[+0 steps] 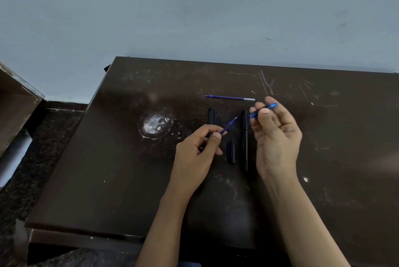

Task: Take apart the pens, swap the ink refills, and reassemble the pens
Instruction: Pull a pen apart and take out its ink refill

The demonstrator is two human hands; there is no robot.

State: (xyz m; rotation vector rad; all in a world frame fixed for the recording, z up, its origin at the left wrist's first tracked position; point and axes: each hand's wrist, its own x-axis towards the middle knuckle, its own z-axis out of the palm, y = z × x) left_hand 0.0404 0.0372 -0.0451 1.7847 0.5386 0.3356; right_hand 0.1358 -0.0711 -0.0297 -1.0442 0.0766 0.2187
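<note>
The pens look fully taken apart, and the swap seems about half under way. On the dark, scratched bench (108, 180) the left hand (194, 154) pinches a purple refill (229, 125) between thumb and fingers, its tip pointing up and to the right toward the other hand. The right hand (274, 137), raised just right of centre, grips a blue see-through pen piece (263, 109) at its fingertips; whether this is a barrel or only a front section is hard to tell, as the fingers cover part of it. A second refill (230, 97) lies alone on the far side of the bench, well apart from both hands. Between the hands a long black pen body (245, 139) lies pointing near to far, with a short black piece (231, 151) just to its left and another short black piece (211, 116) farther off, beside the left hand's fingers. Judging by this layout, the next step is probably to slide the held refill into the blue piece. After that the far refill must go into the black body, and the loose black pieces must be fitted back on. No pen is reassembled yet.
</note>
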